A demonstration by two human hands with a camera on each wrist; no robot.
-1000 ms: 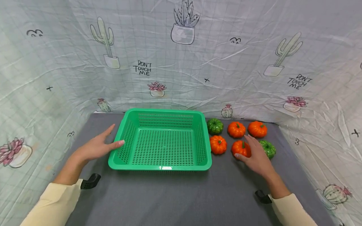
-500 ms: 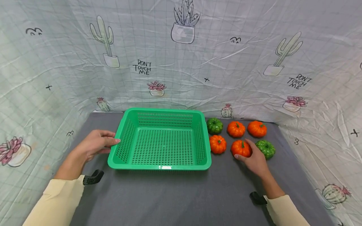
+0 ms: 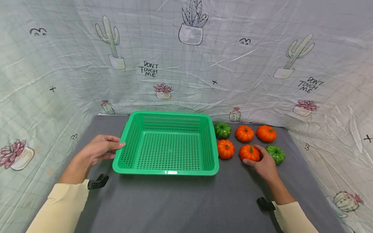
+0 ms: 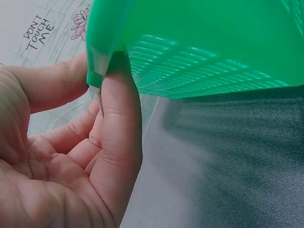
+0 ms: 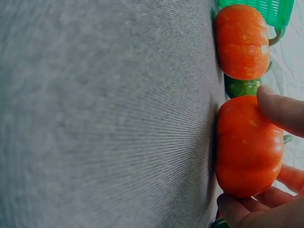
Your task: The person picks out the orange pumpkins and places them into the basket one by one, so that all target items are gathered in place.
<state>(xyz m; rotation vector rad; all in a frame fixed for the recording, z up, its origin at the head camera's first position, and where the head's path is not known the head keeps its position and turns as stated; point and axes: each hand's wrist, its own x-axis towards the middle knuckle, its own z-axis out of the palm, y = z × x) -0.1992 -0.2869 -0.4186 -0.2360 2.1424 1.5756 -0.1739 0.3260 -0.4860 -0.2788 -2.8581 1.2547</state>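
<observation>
A green plastic basket (image 3: pixel 169 172) with slotted walls and floor stands on the grey cloth. My left hand (image 3: pixel 100 149) pinches its left rim, thumb on top and fingers beneath, as the left wrist view shows up close at the rim (image 4: pixel 102 42). To the basket's right, my right hand (image 3: pixel 265 165) grips a small orange pumpkin (image 3: pixel 249 153) from the right side. In the right wrist view the thumb lies on one side of this pumpkin (image 5: pixel 249 147) and the fingers curl round the other. The pumpkin sits on the cloth.
Around the held pumpkin lie orange pumpkins at front left (image 3: pixel 225 149), behind (image 3: pixel 244 133) and back right (image 3: pixel 266 133). A green pumpkin (image 3: pixel 222 130) sits by the basket's back right corner, another green pumpkin (image 3: pixel 275 154) right of my right hand. A cactus-print curtain (image 3: pixel 186 71) encloses the table.
My left hand has closed from spread fingers to a pinch on the basket's rim. The right hand's fingers have drawn in round the orange pumpkin. Basket and pumpkins stay in place.
</observation>
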